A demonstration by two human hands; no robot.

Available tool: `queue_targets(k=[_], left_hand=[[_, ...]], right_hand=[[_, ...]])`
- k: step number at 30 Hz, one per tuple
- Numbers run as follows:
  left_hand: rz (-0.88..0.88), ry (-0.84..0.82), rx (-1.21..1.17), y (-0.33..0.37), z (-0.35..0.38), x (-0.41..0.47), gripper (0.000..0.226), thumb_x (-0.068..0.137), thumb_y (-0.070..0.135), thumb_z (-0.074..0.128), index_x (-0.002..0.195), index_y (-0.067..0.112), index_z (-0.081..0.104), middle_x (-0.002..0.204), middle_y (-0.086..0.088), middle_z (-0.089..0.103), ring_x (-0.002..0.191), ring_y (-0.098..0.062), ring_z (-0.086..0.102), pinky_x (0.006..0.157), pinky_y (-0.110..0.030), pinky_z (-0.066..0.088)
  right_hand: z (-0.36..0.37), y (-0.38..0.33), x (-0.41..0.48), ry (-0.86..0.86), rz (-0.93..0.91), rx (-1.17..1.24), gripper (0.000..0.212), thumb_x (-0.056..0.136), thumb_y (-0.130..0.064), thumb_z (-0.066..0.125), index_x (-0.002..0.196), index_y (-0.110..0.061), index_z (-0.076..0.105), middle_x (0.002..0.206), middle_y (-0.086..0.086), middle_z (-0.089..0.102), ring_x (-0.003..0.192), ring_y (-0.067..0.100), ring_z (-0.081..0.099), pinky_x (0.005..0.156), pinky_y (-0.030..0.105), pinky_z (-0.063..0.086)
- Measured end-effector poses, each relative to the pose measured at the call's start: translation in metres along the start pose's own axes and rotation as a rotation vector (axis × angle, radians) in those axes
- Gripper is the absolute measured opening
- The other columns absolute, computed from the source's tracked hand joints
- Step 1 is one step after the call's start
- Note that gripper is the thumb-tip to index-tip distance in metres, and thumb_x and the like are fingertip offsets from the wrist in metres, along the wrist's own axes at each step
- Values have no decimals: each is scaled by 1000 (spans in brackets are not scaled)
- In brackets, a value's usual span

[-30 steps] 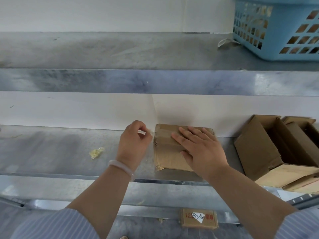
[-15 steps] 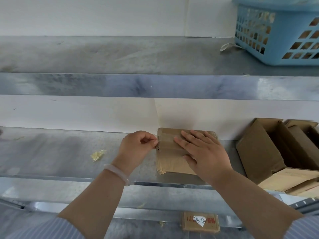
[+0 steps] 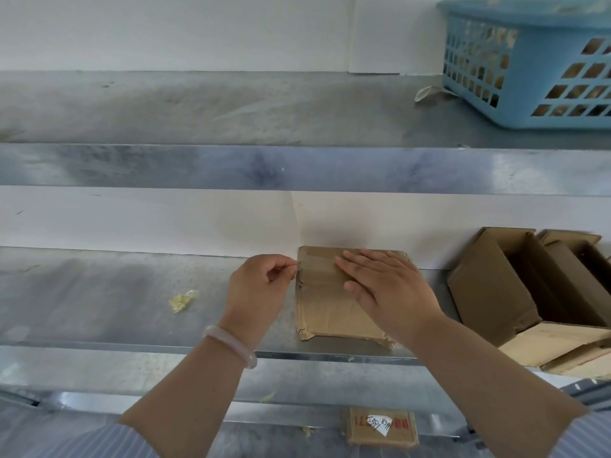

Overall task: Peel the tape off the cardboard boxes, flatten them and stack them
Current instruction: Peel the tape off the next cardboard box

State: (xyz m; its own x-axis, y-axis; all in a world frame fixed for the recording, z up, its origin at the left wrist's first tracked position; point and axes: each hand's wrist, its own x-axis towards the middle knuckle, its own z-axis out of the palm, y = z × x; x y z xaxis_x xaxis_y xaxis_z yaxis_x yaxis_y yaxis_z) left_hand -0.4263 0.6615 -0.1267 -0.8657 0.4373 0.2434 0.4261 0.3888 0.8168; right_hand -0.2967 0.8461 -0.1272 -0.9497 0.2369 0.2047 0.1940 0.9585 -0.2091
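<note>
Nearest, a small labelled box [image 3: 382, 428] is seen on the lower shelf [image 3: 99, 421]. On the middle shelf [image 3: 99, 292] a flat cardboard box [image 3: 327, 309] is pressed down by the right hand [image 3: 386, 289], fingers straight. The tape strip [image 3: 317, 264] is pinched at the box's left edge by the left hand [image 3: 258, 289]. A crumpled tape scrap [image 3: 183, 300] lies to the left, open boxes [image 3: 515, 292] to the right. Farthest, a blue basket [image 3: 529, 61] is set on the upper shelf [image 3: 231, 107].

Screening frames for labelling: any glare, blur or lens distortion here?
Head view: soft, even light, only faint shadows by the left hand and right hand; sheen on the upper shelf lip; shelf edges bow slightly from the wide lens; blue basket looks smeared; clear tape barely shows on the flattened box.
</note>
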Motion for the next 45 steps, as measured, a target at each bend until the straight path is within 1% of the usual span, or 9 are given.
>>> queue_targets(k=[8,12,17,21,23,27,35,39,45], left_hand=[[109,-109,3,-4,-1,-4,22,94,14,58,103,29,72,88,22,69,88,14,61,79,-1,42],[-234,-106,-301,-4,-7,21,17,95,18,57,112,23,59,89,2,72,74,-11,71,70,-23,58],[-472,-376,-313,-8,6,35,26,97,40,50,112,25,66,106,5,67,99,-13,64,87,-35,56],[-582,-432,-418,-3,12,45,20,93,30,56,94,16,70,84,6,73,86,-13,68,95,-43,52],[-604,-450,-408,0,9,50,18,90,25,57,92,13,70,76,6,72,75,-11,68,86,-38,53],[-520,-458,-357,-3,4,54,19,86,28,60,90,15,73,81,4,73,71,-4,69,66,-26,44],[-529,-556,-439,-14,-6,71,17,93,15,61,98,1,69,94,-10,75,90,-23,72,80,-36,58],[-430,-627,-299,-11,-10,77,16,94,12,60,95,-1,68,92,-11,75,89,-21,72,82,-35,58],[-41,-308,180,-1,1,61,18,96,22,55,79,20,62,77,7,68,74,-5,65,65,-24,50]], right_hand=[[0,4,-3,-11,16,-16,45,99,-51,32,142,-42,42,148,-22,38,141,5,31,119,31,17],[-4,0,2,-14,7,33,43,95,-54,41,136,-45,49,145,-26,42,137,2,33,116,27,17],[-12,4,12,-79,43,152,40,85,-57,54,125,-54,56,142,-26,41,134,4,31,114,34,20],[-11,6,13,-125,54,159,47,80,-67,45,126,-59,51,149,-24,35,140,3,23,115,31,13],[-10,5,12,-103,55,170,49,77,-69,43,124,-59,53,148,-25,38,138,1,27,114,29,15],[-11,5,12,-90,50,172,41,81,-61,55,122,-59,55,145,-25,41,135,0,30,113,27,16],[-14,2,9,-118,47,167,55,72,-73,36,122,-61,53,144,-31,38,135,-3,28,112,28,14],[-12,2,9,-104,50,166,56,70,-75,33,120,-62,54,143,-32,38,135,-4,28,110,23,12],[-12,7,12,-104,58,170,57,71,-75,32,122,-61,54,145,-28,39,136,-1,29,113,27,15]])
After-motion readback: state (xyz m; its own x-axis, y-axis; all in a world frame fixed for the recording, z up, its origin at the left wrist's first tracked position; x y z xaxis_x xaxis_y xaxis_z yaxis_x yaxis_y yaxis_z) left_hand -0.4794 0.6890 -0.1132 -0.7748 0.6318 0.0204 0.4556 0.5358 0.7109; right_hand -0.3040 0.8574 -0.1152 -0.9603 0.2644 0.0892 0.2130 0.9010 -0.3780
